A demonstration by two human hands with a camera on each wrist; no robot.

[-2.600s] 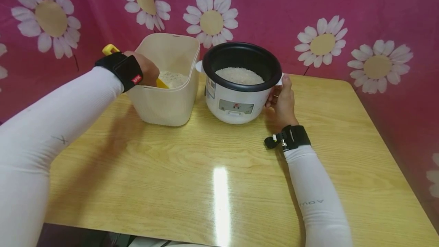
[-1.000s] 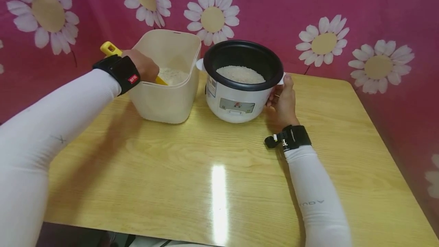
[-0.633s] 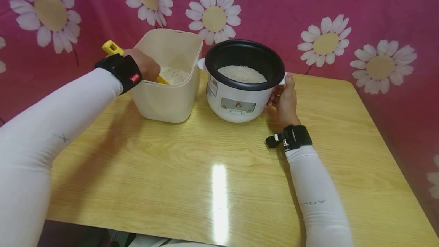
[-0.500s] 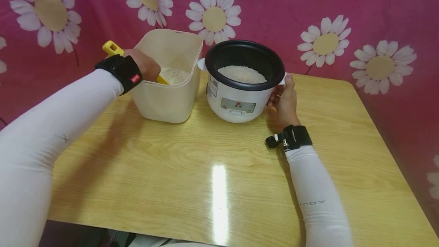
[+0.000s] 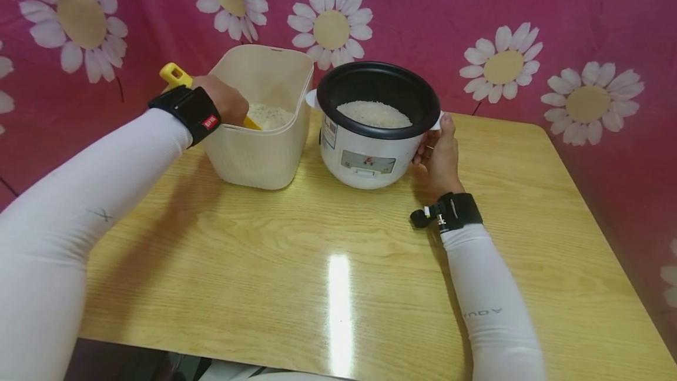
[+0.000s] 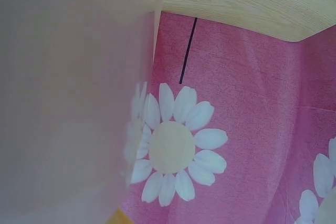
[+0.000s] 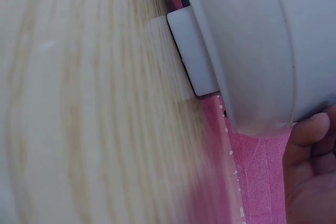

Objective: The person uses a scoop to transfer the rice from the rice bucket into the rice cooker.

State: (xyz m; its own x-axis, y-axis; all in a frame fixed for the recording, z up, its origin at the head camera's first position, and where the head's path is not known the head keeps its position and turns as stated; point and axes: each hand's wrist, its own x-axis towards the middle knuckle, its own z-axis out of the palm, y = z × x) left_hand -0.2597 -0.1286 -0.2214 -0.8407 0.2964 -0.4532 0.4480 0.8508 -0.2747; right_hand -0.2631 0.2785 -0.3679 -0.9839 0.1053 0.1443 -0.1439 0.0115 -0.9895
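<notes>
In the head view my left hand [image 5: 224, 100] grips a yellow scoop [image 5: 176, 74] over the near left rim of a cream rice bin [image 5: 254, 160]. The scoop's looped handle end sticks out behind the wrist, and its lower part is partly hidden by the hand and bin wall. Pale rice [image 5: 271, 115] lies in the bin. To its right stands a white rice cooker [image 5: 365, 178] with a black inner pot [image 5: 378, 84] holding white rice [image 5: 372, 114]. My right hand [image 5: 443, 154] holds the cooker's right side handle, thumb up, fingers curled beneath. The right wrist view shows its fingers [image 7: 310, 129] against the white body.
Both containers stand toward the back of a wooden table [image 5: 264, 269], close to a pink cloth backdrop [image 5: 412, 10] printed with daisies. In the left wrist view the bin's wall [image 6: 68, 98] fills the left side. The cooker's white foot [image 7: 193, 51] shows in the right wrist view.
The head view has shifted slightly. Both hands keep their grips, the left one on the scoop at the bin and the right one on the cooker's handle.
</notes>
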